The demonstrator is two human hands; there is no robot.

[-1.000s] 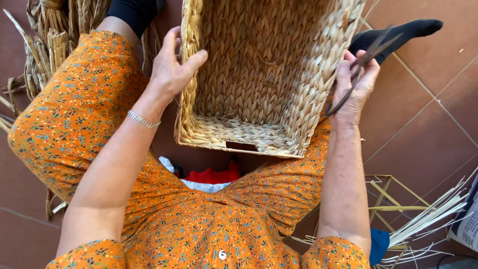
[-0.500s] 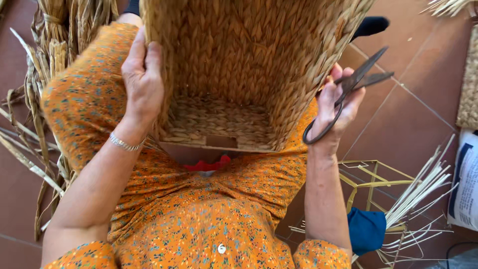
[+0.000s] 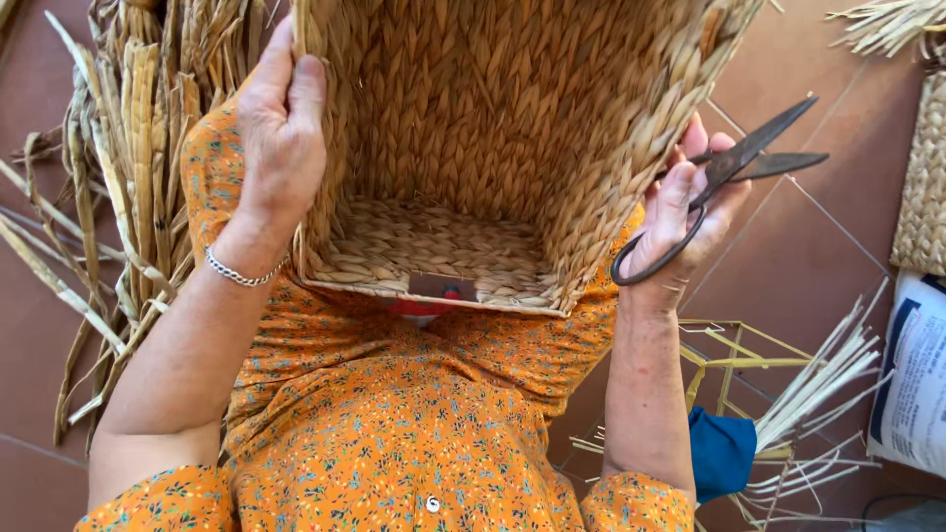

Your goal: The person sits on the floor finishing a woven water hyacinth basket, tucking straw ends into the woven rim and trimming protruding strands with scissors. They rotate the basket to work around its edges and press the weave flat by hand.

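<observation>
A woven straw basket (image 3: 493,148) filled the upper centre of the frame, tipped on its side across the person's lap with its open mouth toward the camera and its plaited bottom visible deep inside. The left hand (image 3: 281,138) gripped the basket's left wall in the upper left of the frame, fingers curled over the rim and thumb lying along the outside, so the hand was closed on the weave. A thin silver bracelet (image 3: 241,274) circled that wrist. At the right of the frame, the right hand (image 3: 680,222) pressed against the basket's outer right wall while its fingers were wrapped around a pair of dark metal scissors (image 3: 729,172); the looped handle hung below the palm and the blades, slightly parted, pointed toward the upper right. An orange flowered dress (image 3: 394,433) covered the lap and the lower centre of the picture, just beneath the basket's near edge. Bundles of dried reeds (image 3: 128,148) lay on the reddish tiled floor (image 3: 818,266) along the left side. In the lower right, loose pale straw strips (image 3: 828,384) fanned out beside a yellow wire frame (image 3: 729,360) and a blue cloth (image 3: 721,451). A second piece of woven work (image 3: 924,187) showed at the right edge, with a white printed bag (image 3: 912,394) below it.
</observation>
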